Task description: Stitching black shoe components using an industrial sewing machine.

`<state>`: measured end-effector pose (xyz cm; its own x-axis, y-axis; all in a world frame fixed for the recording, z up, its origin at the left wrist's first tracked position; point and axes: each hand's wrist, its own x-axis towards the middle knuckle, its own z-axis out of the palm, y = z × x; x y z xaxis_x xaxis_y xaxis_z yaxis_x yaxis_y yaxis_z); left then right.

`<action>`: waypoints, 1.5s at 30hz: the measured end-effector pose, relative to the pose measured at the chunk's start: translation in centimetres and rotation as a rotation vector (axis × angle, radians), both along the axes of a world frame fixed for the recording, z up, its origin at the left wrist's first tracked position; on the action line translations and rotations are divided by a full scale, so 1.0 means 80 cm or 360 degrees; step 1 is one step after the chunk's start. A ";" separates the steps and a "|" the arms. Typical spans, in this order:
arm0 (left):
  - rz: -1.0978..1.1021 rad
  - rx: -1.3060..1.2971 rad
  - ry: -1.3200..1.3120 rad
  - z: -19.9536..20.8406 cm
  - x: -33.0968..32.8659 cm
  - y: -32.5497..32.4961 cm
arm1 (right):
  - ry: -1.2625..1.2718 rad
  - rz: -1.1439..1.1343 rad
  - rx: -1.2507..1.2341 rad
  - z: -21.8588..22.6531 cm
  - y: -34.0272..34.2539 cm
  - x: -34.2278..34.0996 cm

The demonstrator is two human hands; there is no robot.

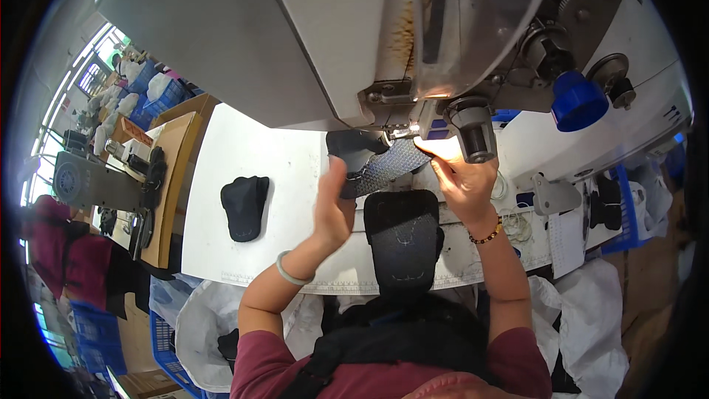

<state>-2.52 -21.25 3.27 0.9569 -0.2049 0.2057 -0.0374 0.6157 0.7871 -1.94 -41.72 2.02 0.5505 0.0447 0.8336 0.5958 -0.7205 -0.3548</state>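
Observation:
A white sewing machine reaches over the white worktable. Beneath its lit needle area lies a dark mesh fabric piece, with a black fabric part at its left end. My right hand, with a beaded bracelet at the wrist, pinches the mesh piece's right edge close to the needle; some fingertips are hidden. My left hand, slightly blurred, is at the left end of the mesh, its visible fingers stretched out. Nearer me, a black padded shoe-upper-like piece lies at the table's front edge.
Another black fabric piece lies to the left on the table. Blue thread-tension knobs stick out at upper right. White sacks hang below the front edge. A second sewing machine stands far left; a blue crate stands right.

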 end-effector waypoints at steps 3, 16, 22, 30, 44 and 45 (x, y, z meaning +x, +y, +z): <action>-0.0391 -0.0157 0.0209 0.017 0.041 0.031 | -0.0058 0.0125 0.0119 0.012 0.007 0.001; -0.0208 0.0256 0.0523 0.019 0.043 0.015 | -0.0544 0.0058 0.0152 -0.009 -0.001 0.009; -0.0120 0.0064 0.0479 0.013 0.030 0.005 | -0.0308 0.0464 0.0224 0.002 0.027 -0.010; 0.0064 -0.0064 0.0404 0.004 0.013 -0.018 | 0.0380 0.0779 0.0714 0.003 0.052 -0.036; 0.0578 0.0377 -0.0089 0.017 -0.025 -0.021 | 0.0678 0.0996 0.1319 0.015 0.035 -0.032; 0.0732 0.0531 -0.0307 0.005 -0.022 -0.005 | 0.0682 0.1000 0.1322 0.019 0.033 -0.033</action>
<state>-4.29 -21.63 3.67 0.9144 0.1380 0.3806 -0.4031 0.2229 0.8876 -4.59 -39.06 3.55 0.8739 -0.0659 0.4817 0.4836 0.2192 -0.8474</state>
